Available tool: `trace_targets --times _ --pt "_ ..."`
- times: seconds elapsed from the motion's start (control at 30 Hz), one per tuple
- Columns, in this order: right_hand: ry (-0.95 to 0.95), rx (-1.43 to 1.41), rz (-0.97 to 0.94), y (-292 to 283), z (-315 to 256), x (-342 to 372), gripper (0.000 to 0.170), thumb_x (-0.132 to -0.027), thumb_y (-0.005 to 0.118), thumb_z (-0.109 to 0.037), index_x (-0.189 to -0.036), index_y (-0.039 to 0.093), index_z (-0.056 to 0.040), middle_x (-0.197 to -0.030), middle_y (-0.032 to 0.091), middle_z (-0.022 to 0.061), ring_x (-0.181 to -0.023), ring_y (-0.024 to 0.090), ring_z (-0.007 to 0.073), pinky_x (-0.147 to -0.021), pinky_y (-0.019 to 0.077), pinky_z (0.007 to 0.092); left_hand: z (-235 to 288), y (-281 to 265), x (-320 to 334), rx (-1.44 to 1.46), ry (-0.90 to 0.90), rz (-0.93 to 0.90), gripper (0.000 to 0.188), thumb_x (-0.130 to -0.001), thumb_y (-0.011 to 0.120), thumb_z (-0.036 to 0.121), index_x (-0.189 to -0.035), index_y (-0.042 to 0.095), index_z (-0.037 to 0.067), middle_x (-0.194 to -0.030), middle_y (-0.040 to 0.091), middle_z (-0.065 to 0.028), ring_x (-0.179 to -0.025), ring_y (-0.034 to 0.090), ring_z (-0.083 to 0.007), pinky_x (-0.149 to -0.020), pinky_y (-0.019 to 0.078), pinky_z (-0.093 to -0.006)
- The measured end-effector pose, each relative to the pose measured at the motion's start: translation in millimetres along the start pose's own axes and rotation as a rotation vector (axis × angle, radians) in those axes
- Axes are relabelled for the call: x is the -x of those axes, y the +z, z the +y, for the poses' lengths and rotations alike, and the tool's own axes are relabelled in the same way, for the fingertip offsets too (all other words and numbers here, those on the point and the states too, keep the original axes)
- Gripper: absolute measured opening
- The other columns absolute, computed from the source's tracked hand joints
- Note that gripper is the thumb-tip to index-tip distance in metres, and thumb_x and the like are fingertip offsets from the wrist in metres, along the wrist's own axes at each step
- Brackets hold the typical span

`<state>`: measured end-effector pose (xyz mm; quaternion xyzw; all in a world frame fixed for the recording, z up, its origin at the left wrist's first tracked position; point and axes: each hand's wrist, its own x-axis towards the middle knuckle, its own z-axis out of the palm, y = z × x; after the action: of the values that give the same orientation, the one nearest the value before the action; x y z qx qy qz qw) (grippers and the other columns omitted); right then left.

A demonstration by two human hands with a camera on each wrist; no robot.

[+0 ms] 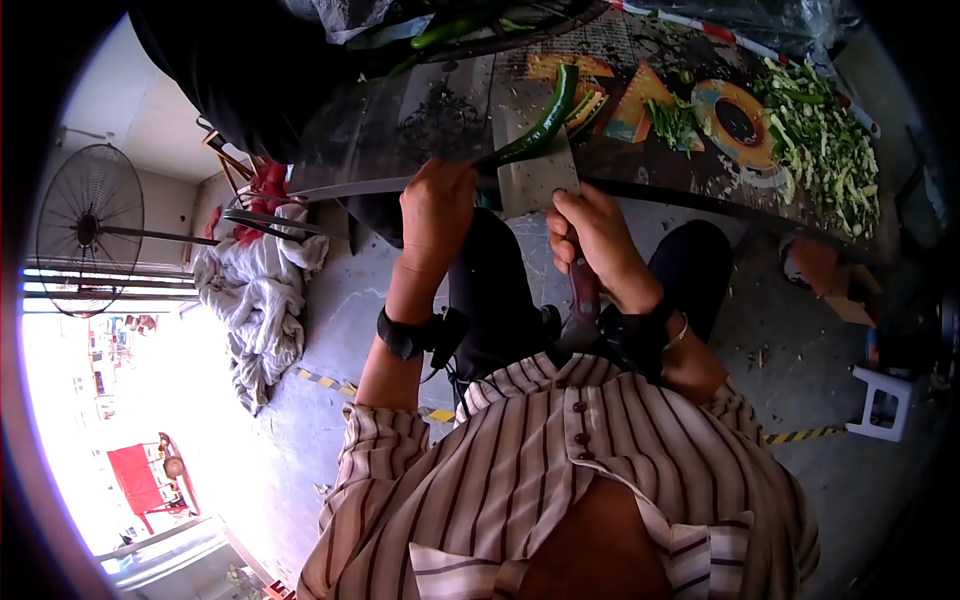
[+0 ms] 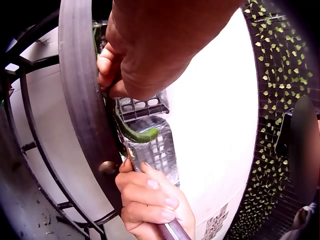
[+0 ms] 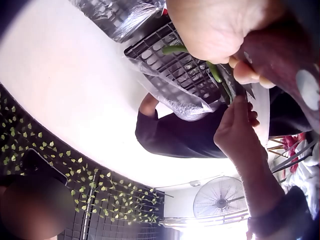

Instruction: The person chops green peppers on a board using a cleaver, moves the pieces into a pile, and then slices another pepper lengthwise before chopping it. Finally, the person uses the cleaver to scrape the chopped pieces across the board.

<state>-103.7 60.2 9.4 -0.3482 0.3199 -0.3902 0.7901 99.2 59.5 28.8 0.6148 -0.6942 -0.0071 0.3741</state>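
Workpiece position: the long green pepper (image 1: 548, 128) lies ahead of both hands, at the near edge of the tabletop (image 1: 400, 140). From the left hand (image 1: 437, 205) it extends forward and to the right; from the right hand (image 1: 600, 245) it lies forward and slightly to the left.

Long axis: diagonal and slightly curved. The near end sits at the left fingertips; the free end points away from the person, rightward of the left hand.

Hand states: the left hand is the nearer and appears to pinch the pepper's near end; the fingers partly conceal the exact contact. The right hand wraps round the handle of the cleaver (image 1: 540, 185), with the thumb up near the blade.

Governing relation: the blade projects forward from the right hand, and the pepper crosses over its far part in the head view. The angle between pepper and blade, and the gap from left fingertips to blade, are judged critical for any further movement. Whether the edge touches the pepper cannot be determined.

Adjacent material: cut strips (image 1: 588, 108) lie just beside the pepper, forward of the right hand. Chopped green pieces (image 1: 672, 122) lie farther right, and a larger chopped pile (image 1: 825, 165) lies well apart, beyond them to the right.
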Motion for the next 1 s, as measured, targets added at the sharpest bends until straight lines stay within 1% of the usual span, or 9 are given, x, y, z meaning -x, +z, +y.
trace_targets --times 0.03,0.1,0.17,0.3,0.4,0.57,0.63,0.7,1.0 --pt "0.0 -0.001 -0.001 0.9 0.0 0.8 0.019 -0.098 0.049 -0.025 -0.103 0.051 -0.0068 -0.072 0.047 -0.0013 -0.049 0.046 0.0076 -0.043 0.042 0.026 -0.1 1.7 1.2 -0.002 0.0 0.016 0.013 -0.081 0.066 0.01 -0.089 0.071 0.001 -0.075 0.062 -0.0149 -0.068 0.061 -0.0318 -0.062 0.048 -0.0359" --pt "-0.009 -0.005 0.014 4.9 -1.6 3.4 0.017 -0.097 0.047 -0.022 -0.091 0.047 -0.0055 -0.069 0.048 0.0003 -0.047 0.048 0.0091 -0.041 0.0441 0.0281 -0.7 3.3 1.7 -0.003 -0.001 0.032 0.013 -0.081 0.066 0.01 -0.089 0.071 0.001 -0.075 0.062 -0.0148 -0.068 0.061 -0.0317 -0.062 0.048 -0.036" --pt "-0.012 -0.012 0.025 6.3 -0.7 1.1 0.017 -0.097 0.047 -0.022 -0.091 0.047 -0.0055 -0.069 0.048 0.0004 -0.047 0.048 0.0091 -0.041 0.044 0.028 -1.0 5.7 2.2 0.013 0.001 0.031 0.008 -0.081 0.064 0.009 -0.083 0.069 0.004 -0.072 0.058 -0.015 -0.067 0.059 -0.0349 -0.06 0.0484 -0.0402" --pt "-0.025 -0.01 -0.001 2.4 2.8 -2.8 0.017 -0.097 0.047 -0.022 -0.091 0.048 -0.0055 -0.069 0.048 0.0006 -0.047 0.048 0.0092 -0.041 0.044 0.0279 -3.6 6.1 2.6 0.004 0.008 0.028 0.007 -0.081 0.064 0.009 -0.082 0.069 0.004 -0.072 0.057 -0.0147 -0.067 0.059 -0.0351 -0.059 0.0482 -0.0404" --pt "-0.018 -0.006 0.01 4.6 -0.1 1.1 0.017 -0.097 0.047 -0.021 -0.09 0.047 -0.0057 -0.069 0.048 0.0007 -0.047 0.048 0.0092 -0.041 0.0439 0.028 -5.3 10.2 3.4 0.024 0.028 0.073 0.007 -0.08 0.064 0.009 -0.08 0.068 0.004 -0.071 0.057 -0.0145 -0.066 0.059 -0.0355 -0.058 0.0477 -0.0408" --pt "-0.015 0.021 0.009 2.4 0.3 -2.9 0.017 -0.097 0.047 -0.021 -0.089 0.047 -0.0058 -0.069 0.048 0.001 -0.047 0.048 0.0092 -0.041 0.044 0.0283 -5.9 9.9 3.9 0.008 0.003 0.024 0.007 -0.08 0.064 0.008 -0.076 0.067 0.003 -0.072 0.057 -0.0142 -0.065 0.059 -0.0354 -0.057 0.0475 -0.041" --pt "-0.022 0.019 -0.007 2.6 0.5 -3.0 0.017 -0.097 0.047 -0.021 -0.089 0.047 -0.0058 -0.069 0.049 0.0011 -0.047 0.048 0.0092 -0.041 0.0441 0.0283 -5.2 9.2 4.0 0.016 0.002 0.035 0.007 -0.08 0.064 0.008 -0.076 0.067 0.003 -0.072 0.057 -0.0143 -0.065 0.059 -0.0354 -0.057 0.0474 -0.0412" --pt "0.0 0.055 -0.023 2.3 -1.4 1.1 0.017 -0.098 0.048 -0.024 -0.099 0.05 -0.0063 -0.071 0.047 -0.0009 -0.049 0.046 0.0079 -0.043 0.0423 0.0261 -4.1 9.4 2.9 0.031 0.005 0.046 0.007 -0.08 0.064 0.008 -0.076 0.067 0.003 -0.072 0.056 -0.0144 -0.065 0.058 -0.0355 -0.057 0.0474 -0.0413" --pt "0.002 0.048 -0.018 3.1 0.2 2.2 0.014 -0.098 0.048 -0.022 -0.095 0.049 -0.008 -0.07 0.048 -0.0007 -0.048 0.047 0.008 -0.041 0.0423 0.0265 1.2 8.8 1.9 0.001 0.027 0.059 0.006 -0.08 0.062 0.008 -0.077 0.067 0.005 -0.072 0.057 -0.0136 -0.065 0.059 -0.0348 -0.058 0.0472 -0.0413"
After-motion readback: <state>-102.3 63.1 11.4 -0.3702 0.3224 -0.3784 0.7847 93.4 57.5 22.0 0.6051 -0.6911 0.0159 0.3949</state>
